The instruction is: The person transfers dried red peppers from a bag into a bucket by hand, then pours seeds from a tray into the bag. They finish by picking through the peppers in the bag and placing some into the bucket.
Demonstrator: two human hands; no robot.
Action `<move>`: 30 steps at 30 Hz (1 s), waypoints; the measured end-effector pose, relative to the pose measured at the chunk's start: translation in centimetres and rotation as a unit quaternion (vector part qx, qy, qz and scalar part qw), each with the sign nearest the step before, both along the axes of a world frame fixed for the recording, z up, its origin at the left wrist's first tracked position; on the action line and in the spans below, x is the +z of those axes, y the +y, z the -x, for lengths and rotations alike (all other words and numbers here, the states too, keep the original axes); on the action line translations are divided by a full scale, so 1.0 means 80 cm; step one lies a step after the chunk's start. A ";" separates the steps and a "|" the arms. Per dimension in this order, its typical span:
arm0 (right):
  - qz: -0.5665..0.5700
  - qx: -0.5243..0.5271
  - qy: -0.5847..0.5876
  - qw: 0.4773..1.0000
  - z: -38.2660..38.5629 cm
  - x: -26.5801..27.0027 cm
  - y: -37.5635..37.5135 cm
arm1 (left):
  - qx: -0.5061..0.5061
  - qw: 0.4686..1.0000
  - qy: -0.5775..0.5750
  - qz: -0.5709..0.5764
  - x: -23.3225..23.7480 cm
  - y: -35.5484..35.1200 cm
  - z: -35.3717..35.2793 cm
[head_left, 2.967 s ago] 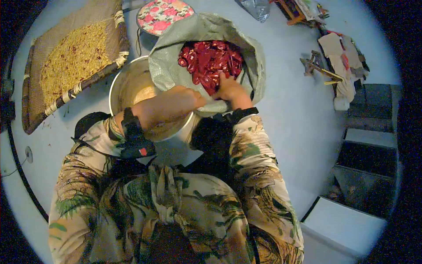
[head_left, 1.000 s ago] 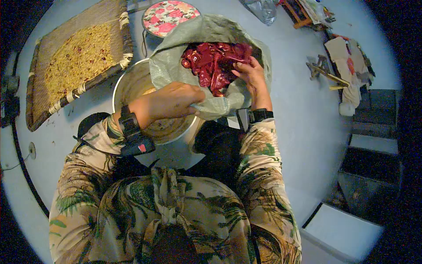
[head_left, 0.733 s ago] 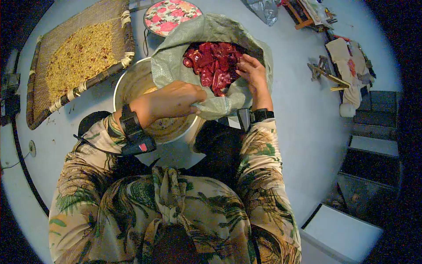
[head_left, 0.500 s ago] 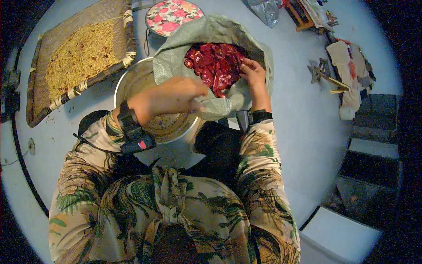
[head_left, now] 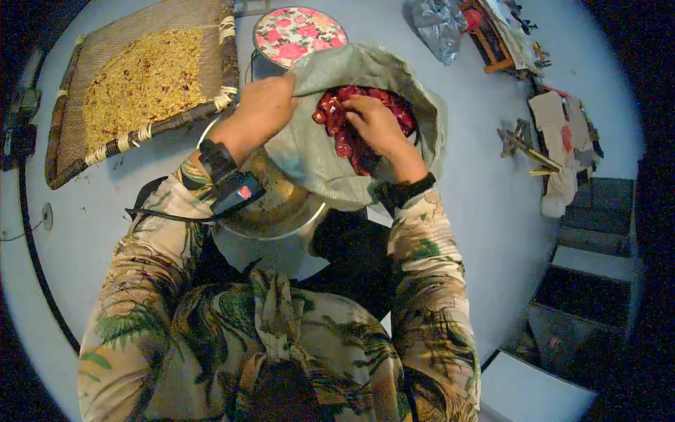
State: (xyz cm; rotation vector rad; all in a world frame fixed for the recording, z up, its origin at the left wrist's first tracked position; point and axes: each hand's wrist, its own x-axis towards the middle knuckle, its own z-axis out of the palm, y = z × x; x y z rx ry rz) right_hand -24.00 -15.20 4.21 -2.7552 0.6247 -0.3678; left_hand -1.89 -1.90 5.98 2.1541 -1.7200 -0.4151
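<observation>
A grey-green woven sack stands wide open in front of me, with dried red chilies heaped inside. My left hand is closed on the sack's rim at its left side. Inside the mouth, my right hand reaches over the heap, its thumb and fingers pinched round chilies at the near left of the pile; the fingertips are partly hidden among them. Beneath the sack, partly covered by it and my left forearm, is a large metal basin with brownish residue on its inner wall.
At the left lies a framed mesh tray spread with yellow seeds and red bits. A round flower-patterned stool stands behind the sack. A plastic bag, a small wooden stand and dark steps are to the right.
My left hand has moved up and left onto the sack's rim, pulling it. My right hand has gone from the sack's right side into the chilies. The view has shifted slightly.
</observation>
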 end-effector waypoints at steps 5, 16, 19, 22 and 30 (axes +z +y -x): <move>-0.018 0.043 0.050 0.998 -0.058 -0.021 -0.015 | 0.095 0.953 0.200 0.209 -0.006 -0.029 0.009; -0.480 -0.161 0.045 0.861 -0.079 -0.046 -0.091 | 0.053 0.855 0.443 0.265 0.020 -0.045 0.003; -0.510 -0.241 0.165 0.809 -0.107 -0.060 -0.082 | 0.046 0.812 0.520 0.262 0.012 -0.054 0.005; -0.303 -0.201 0.352 0.863 -0.123 -0.071 -0.092 | 0.047 0.828 0.497 0.255 0.011 -0.049 0.000; -0.048 -0.112 0.282 0.952 -0.048 -0.090 -0.110 | 0.069 0.819 0.494 0.284 -0.004 -0.050 -0.016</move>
